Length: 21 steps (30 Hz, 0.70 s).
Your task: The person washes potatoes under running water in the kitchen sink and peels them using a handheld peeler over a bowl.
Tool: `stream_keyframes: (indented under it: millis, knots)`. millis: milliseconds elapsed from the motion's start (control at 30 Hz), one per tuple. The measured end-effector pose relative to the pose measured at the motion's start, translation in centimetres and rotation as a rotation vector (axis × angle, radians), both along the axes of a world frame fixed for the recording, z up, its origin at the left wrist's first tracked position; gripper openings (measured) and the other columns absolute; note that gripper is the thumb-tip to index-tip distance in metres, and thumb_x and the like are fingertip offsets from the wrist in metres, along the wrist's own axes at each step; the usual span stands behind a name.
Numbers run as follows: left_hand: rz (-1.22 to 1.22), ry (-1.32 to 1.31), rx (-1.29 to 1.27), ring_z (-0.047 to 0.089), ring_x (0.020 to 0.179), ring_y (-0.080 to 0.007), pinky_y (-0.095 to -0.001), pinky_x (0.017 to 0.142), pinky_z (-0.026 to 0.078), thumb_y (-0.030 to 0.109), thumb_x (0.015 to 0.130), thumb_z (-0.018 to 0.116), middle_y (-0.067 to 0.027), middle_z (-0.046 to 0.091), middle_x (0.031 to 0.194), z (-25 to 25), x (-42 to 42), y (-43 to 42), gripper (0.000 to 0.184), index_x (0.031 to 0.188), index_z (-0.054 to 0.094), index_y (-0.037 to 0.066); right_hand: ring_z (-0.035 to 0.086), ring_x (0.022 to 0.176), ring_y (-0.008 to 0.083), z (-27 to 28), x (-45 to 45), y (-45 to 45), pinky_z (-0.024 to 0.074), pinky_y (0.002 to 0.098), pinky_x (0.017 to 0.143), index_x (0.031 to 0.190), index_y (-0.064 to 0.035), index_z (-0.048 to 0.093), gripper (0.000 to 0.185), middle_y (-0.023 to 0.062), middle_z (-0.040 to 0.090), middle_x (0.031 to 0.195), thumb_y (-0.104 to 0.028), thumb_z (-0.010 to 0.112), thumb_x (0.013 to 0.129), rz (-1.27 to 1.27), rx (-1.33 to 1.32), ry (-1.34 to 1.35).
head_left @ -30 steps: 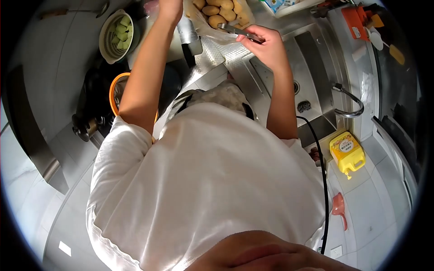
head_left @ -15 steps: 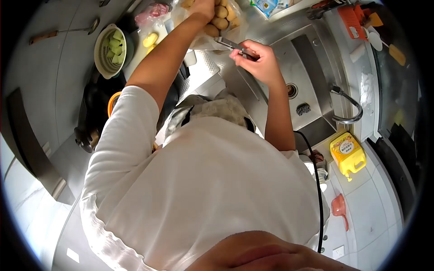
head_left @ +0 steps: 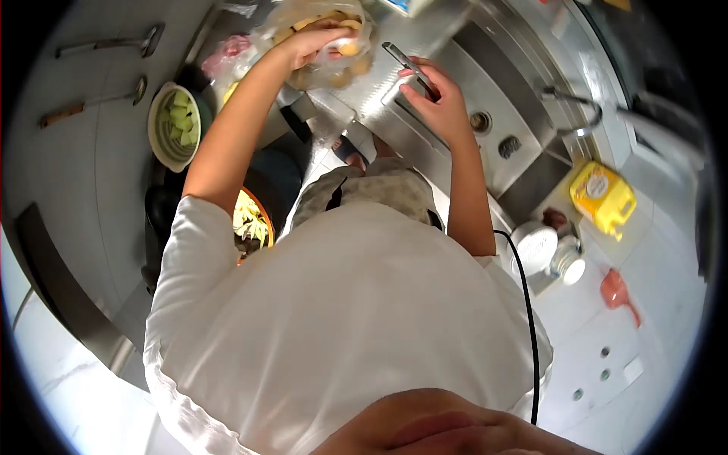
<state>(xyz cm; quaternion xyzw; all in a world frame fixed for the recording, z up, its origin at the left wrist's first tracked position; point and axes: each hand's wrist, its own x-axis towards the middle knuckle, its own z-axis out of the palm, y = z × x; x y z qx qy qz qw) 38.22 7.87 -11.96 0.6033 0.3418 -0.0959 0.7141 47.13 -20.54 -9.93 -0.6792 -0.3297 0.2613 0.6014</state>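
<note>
A clear plastic bag of potatoes lies on the counter at the top. My left hand is at its opening, with fingers curled beside a potato and some crumpled plastic. Exactly what those fingers grip is hard to make out. To the right, my right hand is closed round a metal peeler, whose tip points up and left towards the bag. The peeler touches nothing but the hand.
A steel sink with a tap is at right. At left are a colander of green chunks and an orange-rimmed container of pale pieces. A yellow jug and a white bowl stand lower right. Ladles hang upper left.
My left hand has shifted left and down from deeper among the potatoes. The right hand still holds the peeler, now more steeply angled. The whole view has turned, and the orange-rimmed container's contents now show.
</note>
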Motion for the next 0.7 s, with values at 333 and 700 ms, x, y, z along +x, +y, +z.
stream_keyframes:
  millis: [333,700]
  knots:
    - [0.094,-0.476,0.993,0.061,0.121,-0.0442,-0.0452,0.091,0.05,0.025,0.084,0.075,-0.0307,0.061,0.132,8.9,6.9,-15.3,0.059,0.132,0.054,-0.001,0.055,0.07,0.0111,-14.5,8.9,-21.8,0.0477,0.0298,0.069,0.126,-0.0122,0.071,0.031,0.0026,0.067,0.085,-0.016,0.069,0.095,-0.639,-0.4,-0.348]
    - [0.286,0.073,-0.827,0.069,0.093,-0.0278,-0.0392,0.082,0.062,0.036,0.093,0.065,-0.0129,0.065,0.106,-12.2,14.6,-41.9,0.037,0.118,0.059,0.01,0.062,0.102,0.017,-17.2,23.4,-23.3,0.049,0.0314,0.091,0.143,-0.0026,0.057,0.046,0.0082,0.068,0.118,-0.013,0.063,0.099,-0.354,-0.322,-0.182]
